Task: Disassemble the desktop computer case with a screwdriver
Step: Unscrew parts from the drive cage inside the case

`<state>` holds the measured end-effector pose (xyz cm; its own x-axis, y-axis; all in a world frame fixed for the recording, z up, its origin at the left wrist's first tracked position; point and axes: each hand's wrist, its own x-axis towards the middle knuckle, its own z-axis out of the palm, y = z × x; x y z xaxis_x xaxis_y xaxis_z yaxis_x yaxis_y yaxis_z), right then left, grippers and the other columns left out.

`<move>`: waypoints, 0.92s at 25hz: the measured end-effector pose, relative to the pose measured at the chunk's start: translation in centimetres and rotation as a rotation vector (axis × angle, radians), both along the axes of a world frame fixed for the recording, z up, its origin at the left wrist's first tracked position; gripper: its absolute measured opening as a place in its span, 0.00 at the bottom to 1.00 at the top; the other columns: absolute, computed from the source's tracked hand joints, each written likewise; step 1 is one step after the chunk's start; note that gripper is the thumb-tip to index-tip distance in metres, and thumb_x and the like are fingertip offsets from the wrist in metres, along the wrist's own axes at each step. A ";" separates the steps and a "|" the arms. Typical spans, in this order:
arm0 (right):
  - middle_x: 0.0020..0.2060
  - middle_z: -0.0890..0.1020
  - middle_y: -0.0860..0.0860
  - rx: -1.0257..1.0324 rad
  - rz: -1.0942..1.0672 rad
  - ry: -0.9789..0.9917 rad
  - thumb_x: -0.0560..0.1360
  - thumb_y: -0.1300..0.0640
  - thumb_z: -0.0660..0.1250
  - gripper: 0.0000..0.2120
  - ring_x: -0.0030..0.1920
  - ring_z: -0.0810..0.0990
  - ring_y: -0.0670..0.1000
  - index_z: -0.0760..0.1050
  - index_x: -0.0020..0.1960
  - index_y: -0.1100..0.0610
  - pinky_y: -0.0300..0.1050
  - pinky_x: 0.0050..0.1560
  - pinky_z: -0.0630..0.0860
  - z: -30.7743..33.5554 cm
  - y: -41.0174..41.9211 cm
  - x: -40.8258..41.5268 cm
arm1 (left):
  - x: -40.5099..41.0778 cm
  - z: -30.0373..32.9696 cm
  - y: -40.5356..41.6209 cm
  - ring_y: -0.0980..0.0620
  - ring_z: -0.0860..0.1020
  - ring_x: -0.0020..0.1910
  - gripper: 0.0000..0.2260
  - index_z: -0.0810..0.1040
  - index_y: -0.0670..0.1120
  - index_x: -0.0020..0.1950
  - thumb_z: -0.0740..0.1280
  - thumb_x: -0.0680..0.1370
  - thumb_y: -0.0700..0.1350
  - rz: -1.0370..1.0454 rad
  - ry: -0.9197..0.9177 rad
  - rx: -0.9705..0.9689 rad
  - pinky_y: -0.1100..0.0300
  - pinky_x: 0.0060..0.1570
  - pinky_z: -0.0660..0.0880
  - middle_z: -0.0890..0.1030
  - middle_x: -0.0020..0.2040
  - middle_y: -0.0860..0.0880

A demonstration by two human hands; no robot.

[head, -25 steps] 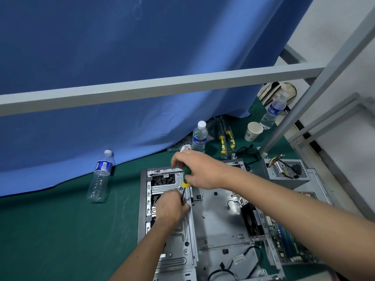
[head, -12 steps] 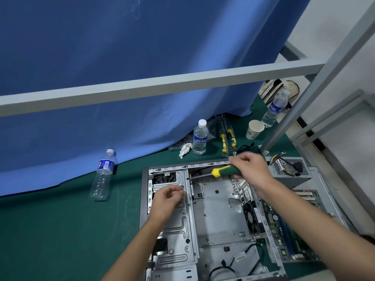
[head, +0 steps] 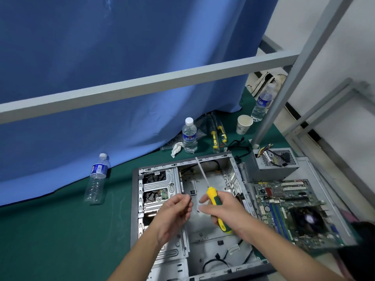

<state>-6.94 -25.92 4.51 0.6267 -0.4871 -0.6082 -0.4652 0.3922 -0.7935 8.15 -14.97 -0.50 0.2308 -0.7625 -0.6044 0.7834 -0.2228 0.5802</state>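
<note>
The open grey computer case (head: 134,201) lies flat on the green mat, its metal drive cage (head: 157,184) at the left with a fan under it. Above the case's middle, my right hand (head: 225,209) grips the yellow-and-green screwdriver (head: 212,196) by its handle, and the bare shaft points up and away toward the case's far wall. Just left of it, my left hand (head: 174,210) is raised over the cage with thumb and fingertips pinched on something small and dark, seemingly a screw.
A motherboard (head: 284,201) and a power supply (head: 269,169) lie right of the case. Three water bottles (head: 97,179) (head: 189,136) (head: 261,104), a paper cup (head: 244,124) and spare screwdrivers (head: 218,131) stand behind. A grey frame bar (head: 142,86) crosses overhead before a blue curtain.
My right hand swung the screwdriver off the cage, out to the right, then back to the middle with the shaft pointing away. My left hand lifted off the cage with fingertips pinched.
</note>
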 end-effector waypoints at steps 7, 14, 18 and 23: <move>0.36 0.84 0.45 -0.309 0.100 -0.002 0.70 0.55 0.76 0.04 0.31 0.80 0.45 0.81 0.43 0.50 0.45 0.37 0.82 -1.2 -0.6 -2.0 | -3.9 -0.4 -0.3 0.53 0.76 0.32 0.05 0.76 0.41 0.45 0.70 0.75 0.42 -0.116 0.132 0.029 0.62 0.29 0.77 0.77 0.36 0.44; 0.38 0.82 0.49 -0.409 0.172 0.034 0.75 0.50 0.71 0.05 0.33 0.80 0.47 0.79 0.43 0.50 0.45 0.36 0.80 -1.7 -3.8 -6.7 | -7.9 -0.4 -2.5 0.54 0.77 0.37 0.07 0.84 0.42 0.46 0.71 0.76 0.45 -0.223 -0.106 0.129 0.63 0.33 0.75 0.82 0.41 0.46; 0.31 0.79 0.48 -0.330 -0.147 0.128 0.77 0.56 0.70 0.04 0.24 0.74 0.42 0.79 0.45 0.56 0.34 0.26 0.71 -4.0 -8.1 -11.7 | -8.4 -2.0 -2.6 0.51 0.75 0.57 0.18 0.77 0.51 0.63 0.74 0.75 0.43 -0.352 -1.346 0.535 0.67 0.54 0.74 0.76 0.60 0.47; 0.28 0.74 0.53 -0.207 -0.215 0.443 0.78 0.58 0.68 0.10 0.29 0.73 0.52 0.75 0.39 0.61 0.44 0.31 0.71 -11.1 -9.2 -16.2 | -7.0 -5.8 -1.0 0.43 0.43 0.79 0.42 0.46 0.50 0.81 0.69 0.76 0.52 -0.601 -1.645 0.954 0.41 0.76 0.50 0.43 0.80 0.43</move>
<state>-23.10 -35.13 -6.61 0.2047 -0.7139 -0.6696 -0.6994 0.3719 -0.6104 1.17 -15.94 -6.29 0.7721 -0.5589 -0.3025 -0.5604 -0.8232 0.0906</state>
